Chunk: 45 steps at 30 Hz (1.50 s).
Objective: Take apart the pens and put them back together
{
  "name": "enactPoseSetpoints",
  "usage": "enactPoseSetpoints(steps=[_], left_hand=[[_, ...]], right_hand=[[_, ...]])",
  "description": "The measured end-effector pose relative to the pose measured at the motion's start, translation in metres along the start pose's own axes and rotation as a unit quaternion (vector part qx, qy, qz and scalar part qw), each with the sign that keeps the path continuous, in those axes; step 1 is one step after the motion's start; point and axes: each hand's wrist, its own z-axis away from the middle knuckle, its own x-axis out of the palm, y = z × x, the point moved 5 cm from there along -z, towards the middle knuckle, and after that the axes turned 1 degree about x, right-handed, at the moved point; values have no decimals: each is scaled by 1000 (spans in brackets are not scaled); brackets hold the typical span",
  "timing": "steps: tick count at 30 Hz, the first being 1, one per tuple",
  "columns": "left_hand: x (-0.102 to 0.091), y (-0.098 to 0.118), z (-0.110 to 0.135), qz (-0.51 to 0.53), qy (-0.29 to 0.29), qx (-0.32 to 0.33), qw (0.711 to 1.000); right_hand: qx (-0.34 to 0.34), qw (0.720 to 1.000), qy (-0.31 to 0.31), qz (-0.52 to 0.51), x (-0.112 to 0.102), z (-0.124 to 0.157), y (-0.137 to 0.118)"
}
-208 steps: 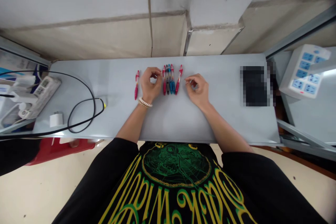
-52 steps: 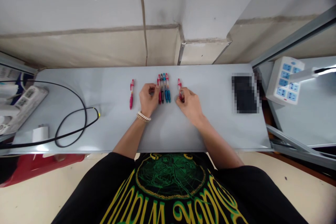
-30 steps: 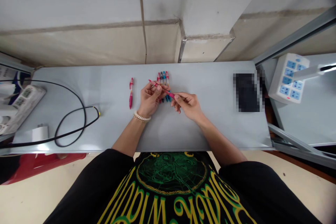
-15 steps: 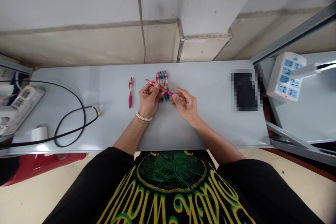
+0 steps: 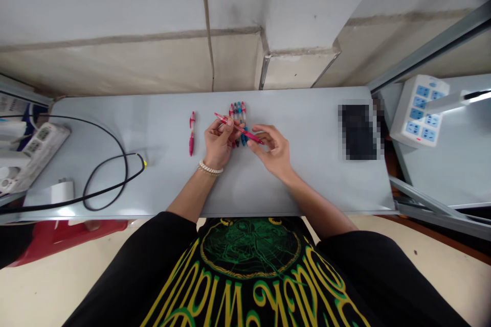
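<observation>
A pink pen is held slanting above the grey table. My left hand pinches its upper end, and my right hand has its fingertips closed on the lower end. Behind the hands lies a tight row of pens, pink, dark and blue, partly hidden by my fingers. A single pink pen lies alone to the left of my left hand.
A black cable loops over the left part of the table beside a white charger. A power strip sits at the far left. A dark flat object lies right, with another white power strip beyond.
My right hand picked up the pink pen lying right of the row and brought it to my left hand. Both hands now hold it; the right-hand fingers shifted along it.
</observation>
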Motion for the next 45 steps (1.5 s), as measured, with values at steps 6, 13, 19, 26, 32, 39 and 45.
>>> enactPoseSetpoints(steps=[6,13,19,26,32,39,45], left_hand=[[1,-1,1,5,-3,3,1000],[1,0,-1,13,-4,-10,1000],[0,2,-2,0,-7,-12,1000],[0,-2,-3,-25,-32,-13,999],[-20,9,-15,-2,64,35,997],[-20,8,-17,15,43,33,998],[-22,6,-16,-22,36,11,999]], right_hand=[[-29,999,3,45,-2,0,-3],[-7,999,-14,36,-1,0,-3],[33,999,-20,-10,3,3,4],[24,995,-60,69,4,6,3],[58,994,-63,65,-2,0,0],[108,989,-97,-21,3,-1,5],[147,984,-63,-80,-3,-4,5]])
